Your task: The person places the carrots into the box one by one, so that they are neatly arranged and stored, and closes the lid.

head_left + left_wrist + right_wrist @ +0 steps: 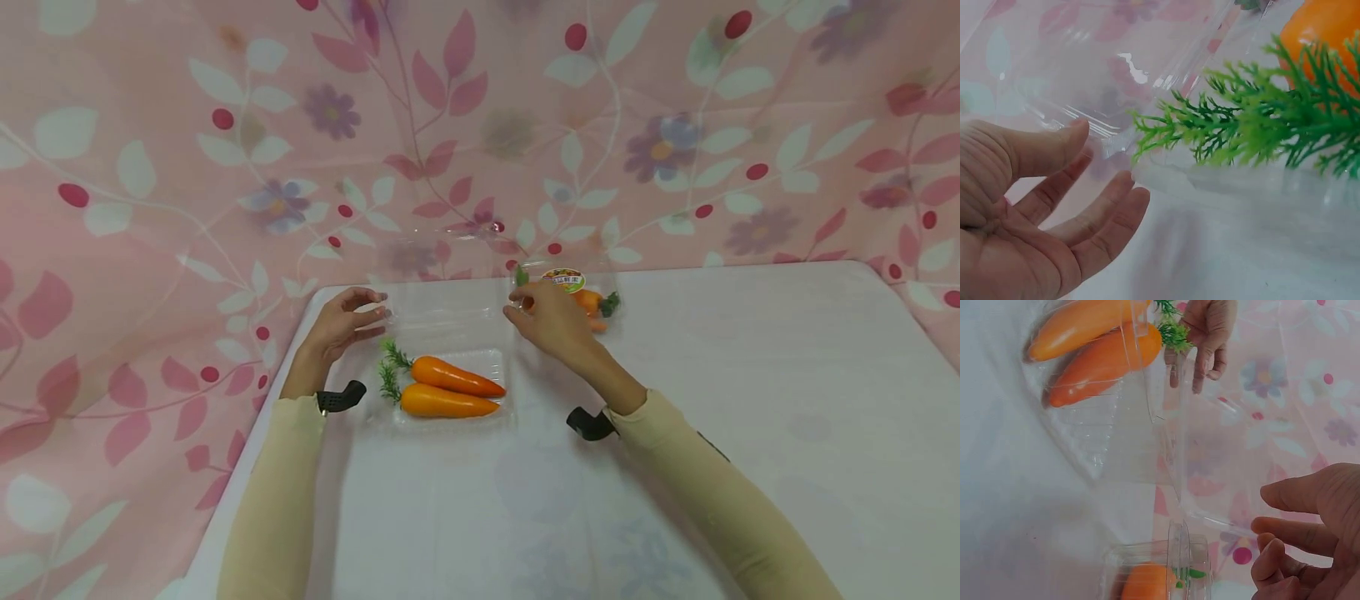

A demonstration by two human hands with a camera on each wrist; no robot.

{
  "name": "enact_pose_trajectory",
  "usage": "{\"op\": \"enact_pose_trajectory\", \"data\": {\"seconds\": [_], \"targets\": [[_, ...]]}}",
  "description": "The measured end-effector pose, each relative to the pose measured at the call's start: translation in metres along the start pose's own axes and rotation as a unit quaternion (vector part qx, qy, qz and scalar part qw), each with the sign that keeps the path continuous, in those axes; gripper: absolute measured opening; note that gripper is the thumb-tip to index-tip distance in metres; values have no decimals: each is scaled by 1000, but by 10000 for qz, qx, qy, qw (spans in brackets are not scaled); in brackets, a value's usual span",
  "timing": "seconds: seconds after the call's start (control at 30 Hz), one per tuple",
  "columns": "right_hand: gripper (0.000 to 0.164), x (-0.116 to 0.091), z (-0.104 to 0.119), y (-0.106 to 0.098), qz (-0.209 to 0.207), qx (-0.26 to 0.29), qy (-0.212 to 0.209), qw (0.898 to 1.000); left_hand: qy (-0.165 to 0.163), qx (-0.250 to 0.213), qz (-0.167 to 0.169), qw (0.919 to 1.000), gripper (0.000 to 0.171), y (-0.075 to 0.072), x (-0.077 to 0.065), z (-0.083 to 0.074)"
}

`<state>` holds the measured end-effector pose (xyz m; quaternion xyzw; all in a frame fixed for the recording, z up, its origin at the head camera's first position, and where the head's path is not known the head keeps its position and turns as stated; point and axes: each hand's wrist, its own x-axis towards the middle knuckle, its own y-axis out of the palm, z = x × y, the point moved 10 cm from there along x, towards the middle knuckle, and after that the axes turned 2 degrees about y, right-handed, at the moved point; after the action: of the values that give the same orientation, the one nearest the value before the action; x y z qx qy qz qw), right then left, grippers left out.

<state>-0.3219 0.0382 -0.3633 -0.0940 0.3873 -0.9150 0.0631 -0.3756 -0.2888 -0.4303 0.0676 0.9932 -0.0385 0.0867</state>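
Observation:
A clear plastic clamshell box stands unfolded, its tray (480, 360) flat on the cloth and its see-through lid (446, 304) raised at the back. Two orange carrots (459, 377) with green tops lie side by side in the tray, tips to the right. My left hand (343, 321) is at the lid's left side, thumb and fingers spread apart; in the left wrist view the fingertips (1124, 181) reach the box's corner beside the carrot greens (1229, 119). On the other side, my right hand (551, 321) has its forefinger at the lid's edge (1229, 525), with the thumb apart from it.
Behind the right hand is a second clear box (611, 283) holding orange carrots, with an oval label (564, 279) on its lid. A white cloth (712, 400) covers the table. Pink floral fabric (480, 125) hangs at the back and left.

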Motion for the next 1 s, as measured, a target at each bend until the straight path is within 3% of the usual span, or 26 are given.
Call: {"op": "enact_pose_trajectory", "data": {"seconds": [0.27,0.47,0.63,0.8,1.0], "targets": [[44,5,0,-11,-551,158,-153,9982,646,42,241,9976,26,5,-2,-12],[56,7,8,-27,-1156,629,-471,9902,1057,183,337,9937,14,8,-5,-19],[51,6,18,-38,-1510,847,-788,9817,1245,357,340,9910,8,11,-8,-26],[45,2,24,-44,-1710,1139,-952,9740,1391,630,317,9878,20,16,-19,-38],[34,-3,34,-47,-1697,1428,-1235,9672,1394,1042,83,9847,23,15,-27,-41]]}}
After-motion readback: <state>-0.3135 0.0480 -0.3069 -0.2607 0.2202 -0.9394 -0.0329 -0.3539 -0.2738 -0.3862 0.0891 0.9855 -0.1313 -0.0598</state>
